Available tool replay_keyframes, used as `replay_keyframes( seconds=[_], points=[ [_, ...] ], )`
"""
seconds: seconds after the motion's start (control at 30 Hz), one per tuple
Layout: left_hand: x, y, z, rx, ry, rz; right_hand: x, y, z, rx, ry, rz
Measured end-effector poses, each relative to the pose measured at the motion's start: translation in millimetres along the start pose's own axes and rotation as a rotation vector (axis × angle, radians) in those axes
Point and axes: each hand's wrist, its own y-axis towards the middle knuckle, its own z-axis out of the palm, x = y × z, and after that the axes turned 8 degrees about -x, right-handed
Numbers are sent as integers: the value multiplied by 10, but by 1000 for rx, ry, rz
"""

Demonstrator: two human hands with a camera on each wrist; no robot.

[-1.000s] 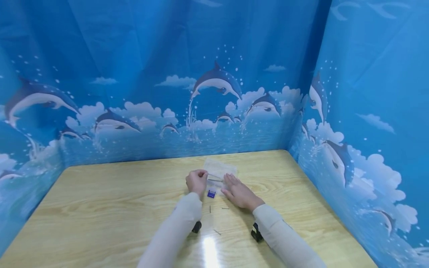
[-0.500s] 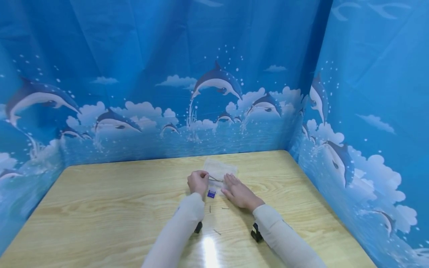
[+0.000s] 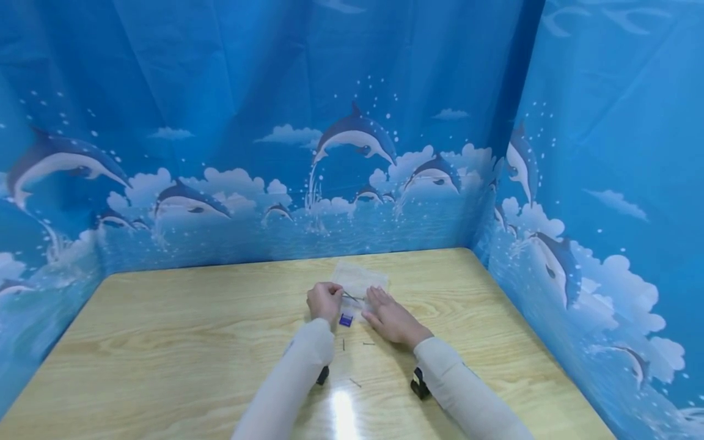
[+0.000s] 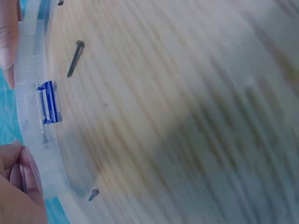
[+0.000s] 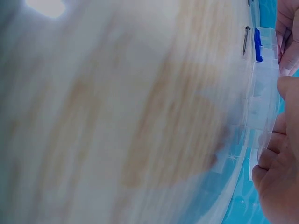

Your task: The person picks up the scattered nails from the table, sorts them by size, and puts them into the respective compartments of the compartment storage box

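A clear plastic box [image 5: 261, 100] with a blue latch [image 3: 346, 320] lies near the far side of the table, its clear lid [image 3: 352, 275] spread out behind. At its left side my left hand [image 3: 324, 300] pinches a thin dark nail-like rod [image 3: 349, 296] between thumb and finger, over the box. My right hand [image 3: 393, 318] rests on the right side of the box, palm down, fingers stretched out. In the left wrist view, my left hand [image 4: 18, 186] is beside the box wall; the rod is hidden there. Along the right edge of the right wrist view, my right hand [image 5: 280, 182] touches the box.
Several nails lie loose on the wooden table [image 3: 192, 348]: one nail [image 3: 343, 344] before the latch, another nail [image 3: 368, 343] to its right, and a third nail [image 3: 355, 382] nearer the front. Blue dolphin-print curtains [image 3: 247, 91] stand behind and to the right.
The rod in my left hand has swung from nearly level to slanting down toward the right. My left hand shifted slightly; the right hand stays on the box.
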Motion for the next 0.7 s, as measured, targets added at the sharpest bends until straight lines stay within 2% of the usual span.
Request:
replay_keyframes(
  seconds=[0.43,0.7],
  points=[
    [-31,9,-65,16,-16,-17,12,-4,10,-12,4,-18],
    [-15,121,-242,106,-63,22,12,-8,5,-10,-1,-20]
  ],
)
